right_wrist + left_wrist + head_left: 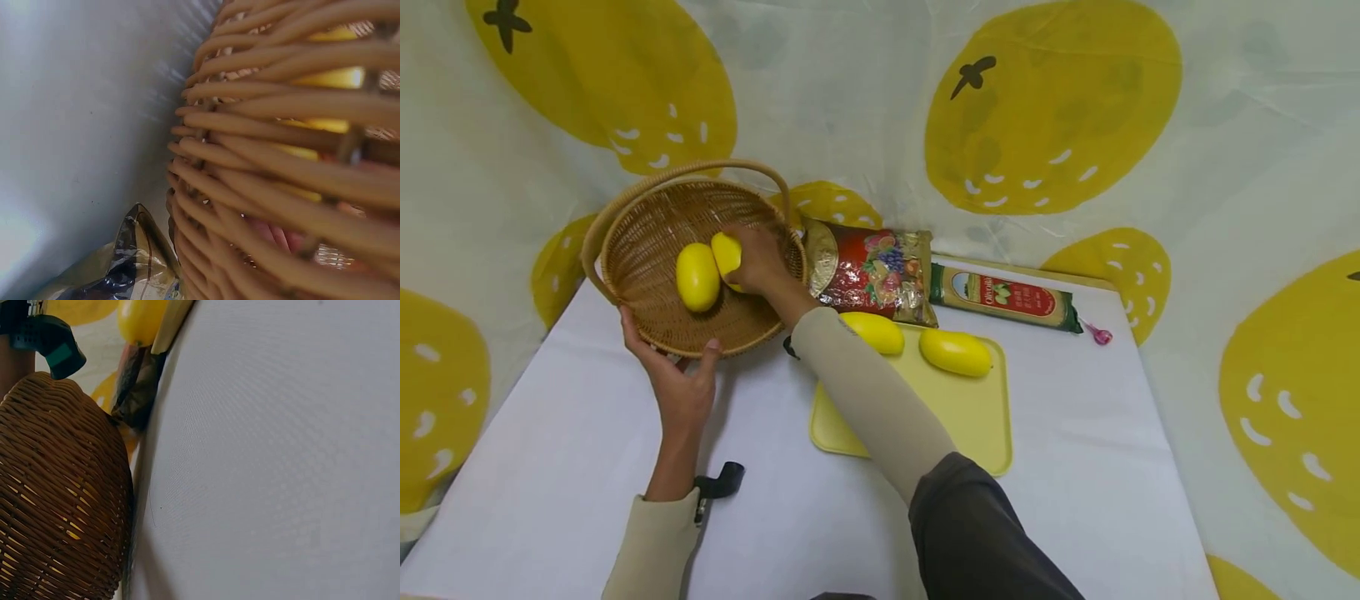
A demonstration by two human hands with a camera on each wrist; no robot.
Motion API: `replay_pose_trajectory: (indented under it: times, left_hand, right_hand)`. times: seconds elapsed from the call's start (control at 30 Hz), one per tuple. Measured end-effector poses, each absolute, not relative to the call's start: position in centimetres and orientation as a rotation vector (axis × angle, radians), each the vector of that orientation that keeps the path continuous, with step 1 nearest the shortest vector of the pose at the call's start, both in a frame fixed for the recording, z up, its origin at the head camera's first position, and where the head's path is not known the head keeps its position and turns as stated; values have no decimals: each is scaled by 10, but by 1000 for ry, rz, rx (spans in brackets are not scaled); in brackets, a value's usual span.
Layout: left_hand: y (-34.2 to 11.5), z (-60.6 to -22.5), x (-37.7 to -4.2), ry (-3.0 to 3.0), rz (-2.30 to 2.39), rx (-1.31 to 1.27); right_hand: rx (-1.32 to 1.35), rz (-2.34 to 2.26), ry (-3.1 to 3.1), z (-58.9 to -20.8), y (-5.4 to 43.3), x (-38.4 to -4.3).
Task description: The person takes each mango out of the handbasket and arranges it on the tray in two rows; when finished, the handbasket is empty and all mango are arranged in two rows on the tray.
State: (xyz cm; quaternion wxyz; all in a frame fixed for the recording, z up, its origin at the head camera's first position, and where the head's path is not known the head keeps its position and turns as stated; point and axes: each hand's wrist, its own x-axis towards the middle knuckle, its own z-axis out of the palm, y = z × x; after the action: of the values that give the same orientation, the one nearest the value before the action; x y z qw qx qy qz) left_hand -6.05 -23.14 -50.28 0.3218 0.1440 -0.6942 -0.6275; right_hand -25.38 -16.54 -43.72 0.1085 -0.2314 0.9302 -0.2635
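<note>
White cloth covers the table, and over its near part reach two beige sleeves, the right one dark toward the near edge. The left hand grips the near side of the wicker basket, thumb and index finger spread well apart along the rim; its other fingers are mostly hidden. To the right, a pale yellow tray carries two yellow fruits along its far side, the left one partly covered by the right sleeve.

Inside the basket, which tips its mouth toward the near side, the right hand pinches a yellow fruit at its fingertips; how far the fingers close round it cannot be told. This held fruit lies just left of the fingers, and another loose fruit sits just left of it.

Farther right lie a shiny red-and-gold bag, a long green-ended packet and a small pink lollipop. Behind hangs a fruit-printed curtain.
</note>
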Motion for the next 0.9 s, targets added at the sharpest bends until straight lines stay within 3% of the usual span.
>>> replay_pose_trajectory:
  times: [0.5, 0.9]
  left_hand:
    - [-230, -501, -61, -1810, -1635, 361]
    - [-230, -500, -61, -1793, -1650, 332]
  right_hand:
    - [-846, -868, 2747, -407, -140, -226]
    - [-913, -1228, 2652, -383, -93, -189]
